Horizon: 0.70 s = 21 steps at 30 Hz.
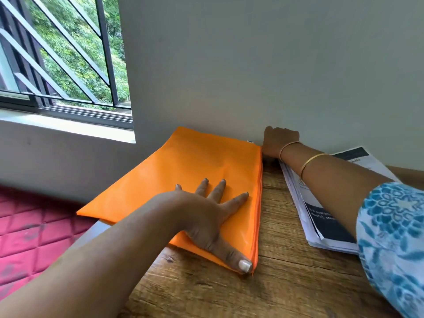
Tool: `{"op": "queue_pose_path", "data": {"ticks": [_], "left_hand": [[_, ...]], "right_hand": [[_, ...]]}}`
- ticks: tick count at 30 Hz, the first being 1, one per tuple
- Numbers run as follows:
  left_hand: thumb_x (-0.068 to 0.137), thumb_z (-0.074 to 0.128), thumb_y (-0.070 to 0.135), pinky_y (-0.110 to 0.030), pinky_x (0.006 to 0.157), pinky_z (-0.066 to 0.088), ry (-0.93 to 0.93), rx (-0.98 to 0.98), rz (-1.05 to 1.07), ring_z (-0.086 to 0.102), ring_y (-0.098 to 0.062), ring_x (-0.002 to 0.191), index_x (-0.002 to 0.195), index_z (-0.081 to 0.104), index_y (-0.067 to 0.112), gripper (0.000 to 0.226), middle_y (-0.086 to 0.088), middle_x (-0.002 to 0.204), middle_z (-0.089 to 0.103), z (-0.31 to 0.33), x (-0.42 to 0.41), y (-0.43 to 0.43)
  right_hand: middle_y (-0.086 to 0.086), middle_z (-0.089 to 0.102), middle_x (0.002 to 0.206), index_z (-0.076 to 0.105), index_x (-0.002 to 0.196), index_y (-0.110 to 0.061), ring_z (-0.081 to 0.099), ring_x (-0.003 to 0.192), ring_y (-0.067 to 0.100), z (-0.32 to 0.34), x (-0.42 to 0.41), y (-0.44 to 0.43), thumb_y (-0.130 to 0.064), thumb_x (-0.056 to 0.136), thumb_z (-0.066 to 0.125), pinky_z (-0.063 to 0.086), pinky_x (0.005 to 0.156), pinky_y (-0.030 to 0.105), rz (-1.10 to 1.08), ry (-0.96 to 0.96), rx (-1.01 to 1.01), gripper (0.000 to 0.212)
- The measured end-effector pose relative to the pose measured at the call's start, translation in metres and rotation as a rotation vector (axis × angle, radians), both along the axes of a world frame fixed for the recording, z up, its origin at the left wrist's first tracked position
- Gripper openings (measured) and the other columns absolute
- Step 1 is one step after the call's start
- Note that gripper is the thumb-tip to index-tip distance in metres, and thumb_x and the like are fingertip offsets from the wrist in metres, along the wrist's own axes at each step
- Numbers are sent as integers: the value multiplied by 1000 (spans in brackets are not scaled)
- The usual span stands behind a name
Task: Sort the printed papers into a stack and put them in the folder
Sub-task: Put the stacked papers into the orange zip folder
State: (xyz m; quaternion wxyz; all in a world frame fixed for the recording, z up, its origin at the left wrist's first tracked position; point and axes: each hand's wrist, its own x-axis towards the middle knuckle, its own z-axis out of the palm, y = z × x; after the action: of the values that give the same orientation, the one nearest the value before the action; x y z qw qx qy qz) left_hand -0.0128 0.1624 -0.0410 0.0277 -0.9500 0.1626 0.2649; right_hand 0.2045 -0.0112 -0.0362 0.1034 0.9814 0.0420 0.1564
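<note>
The left hand [207, 218] presses flat, fingers wide, on the glossy orange zip folder [183, 161] at the grainy wooden table's [286, 260] left edge. The right hand [278, 143] is at the folder's far corner; I cannot tell how its fingers lie.

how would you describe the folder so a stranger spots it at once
Start at the wooden table against the grey wall. At its left edge, under the flat left hand, lies the orange zip folder. Unlike the black-and-white printed papers to its right, it is plain bright orange.
</note>
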Motion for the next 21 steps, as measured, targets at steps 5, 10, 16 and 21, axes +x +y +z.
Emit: {"op": "queue_pose_path", "data": {"ticks": [5, 10, 16, 21], "left_hand": [[61, 57, 78, -71, 106, -6, -17, 5, 3, -31, -30, 138, 134, -34, 48, 121, 5, 148, -40, 1, -2, 2], [52, 30, 85, -67, 109, -1, -63, 19, 30, -23, -25, 142, 137, -33, 40, 116, 8, 153, -30, 4, -5, 1], [50, 17, 87, -58, 109, 22, -305, 4, 244, 21, -30, 139, 151, 1, 27, 119, 1, 152, 15, 3, -3, -12], [68, 53, 78, -36, 95, 45, -348, -7, 378, 49, -29, 119, 142, 36, 15, 99, -7, 141, 36, 17, 10, -38]], "right_hand": [[12, 54, 118, 46, 123, -11, 53, 107, 32, 18, -46, -6, -30, 94, 45, 40, 85, 39, 233, -52, 59, 35], [6, 58, 124, 55, 123, -15, 55, 109, 24, 22, -119, -16, -32, 94, 48, 43, 95, 39, 467, 101, 261, 35], [-3, 57, 127, 50, 130, -21, 51, 117, 14, 15, -211, -41, -35, 97, 44, 13, 117, 47, 584, 285, 199, 37], [-9, 61, 107, 43, 140, -23, 52, 93, -4, 3, -244, -66, -35, 98, 44, -5, 120, 41, 623, 284, 317, 44]]}}
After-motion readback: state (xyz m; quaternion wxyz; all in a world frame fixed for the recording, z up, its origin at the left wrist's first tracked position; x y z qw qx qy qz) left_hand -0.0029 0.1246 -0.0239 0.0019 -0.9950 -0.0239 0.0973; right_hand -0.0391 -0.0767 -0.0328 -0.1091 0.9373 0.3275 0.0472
